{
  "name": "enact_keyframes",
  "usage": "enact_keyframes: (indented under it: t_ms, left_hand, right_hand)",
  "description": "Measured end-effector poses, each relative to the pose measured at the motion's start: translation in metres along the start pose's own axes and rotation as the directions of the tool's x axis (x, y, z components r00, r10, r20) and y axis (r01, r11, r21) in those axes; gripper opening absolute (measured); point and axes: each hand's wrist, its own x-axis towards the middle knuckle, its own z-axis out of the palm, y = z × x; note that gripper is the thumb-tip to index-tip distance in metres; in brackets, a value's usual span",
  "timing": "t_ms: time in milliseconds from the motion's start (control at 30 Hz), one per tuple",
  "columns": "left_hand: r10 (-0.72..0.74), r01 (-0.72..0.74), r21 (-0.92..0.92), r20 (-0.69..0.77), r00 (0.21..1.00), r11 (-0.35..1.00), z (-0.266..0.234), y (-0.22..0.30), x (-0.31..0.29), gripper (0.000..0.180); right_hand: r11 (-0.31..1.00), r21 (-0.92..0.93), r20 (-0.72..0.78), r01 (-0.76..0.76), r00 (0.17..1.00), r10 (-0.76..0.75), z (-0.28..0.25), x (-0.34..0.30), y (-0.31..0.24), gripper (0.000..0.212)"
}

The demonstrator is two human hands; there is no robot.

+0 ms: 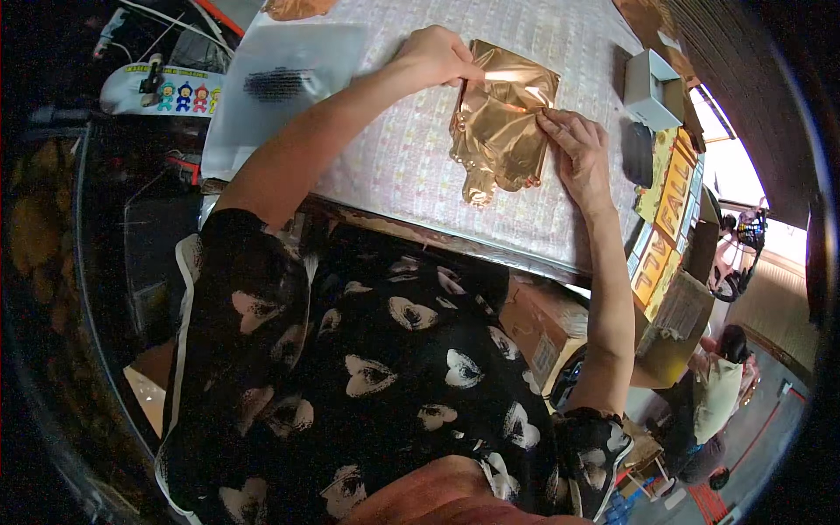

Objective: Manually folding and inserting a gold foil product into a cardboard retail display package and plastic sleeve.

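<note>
A deflated copper-coloured foil balloon [503, 118] lies partly folded on the patterned tabletop [385, 175]. Creases run across its shiny surface, and its lower edge is scalloped, with a rounded tab hanging toward me. At the balloon's upper left edge, my left hand [437, 57] is closed, fingers pinching the foil. My right hand [576, 149] grips the right edge about halfway down, thumb and fingers pressed together on it. Left of the balloon, partly behind my left forearm, a clear plastic bag [284, 87] with dark print lies flat.
A small open white box [652, 92] stands at the table's right, with a dark oblong object [637, 153] below it. More copper foil [299, 7] lies at the far left edge. A skateboard [162, 89] is left of the table. Another person [719, 394] is at the far lower right.
</note>
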Motion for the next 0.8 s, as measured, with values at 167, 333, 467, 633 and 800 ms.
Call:
enact_keyframes:
  t_ms: [167, 333, 467, 633, 800]
  left_hand:
    - [-0.097, 0.108, -0.145, 0.084, 0.992, 0.984, -0.002, -0.004, 0.010, 0.035]
    - [-0.139, 0.168, -0.241, 0.135, 0.981, 0.956, -0.005, 0.009, -0.001, 0.044]
    - [-0.150, 0.180, -0.260, 0.131, 0.980, 0.949, -0.006, 0.008, -0.002, 0.047]
    - [-0.153, 0.177, -0.274, 0.107, 0.982, 0.945, -0.004, 0.008, -0.002, 0.047]
    - [-0.118, 0.138, -0.264, 0.089, 0.989, 0.955, -0.003, 0.013, -0.006, 0.047]
  right_hand:
    - [0.999, 0.040, -0.002, 0.000, 1.000, 0.000, -0.003, 0.004, -0.002, 0.041]
    - [0.962, 0.239, -0.013, -0.133, 0.990, 0.140, -0.003, 0.000, -0.002, 0.040]
    - [0.911, 0.372, -0.081, -0.179, 0.971, 0.224, 0.001, 0.023, -0.012, 0.039]
    - [0.998, 0.012, 0.013, -0.056, 0.998, 0.056, 0.036, 0.075, -0.038, 0.054]
    - [0.990, 0.016, 0.079, -0.143, 0.987, 0.141, 0.068, 0.074, -0.029, 0.059]
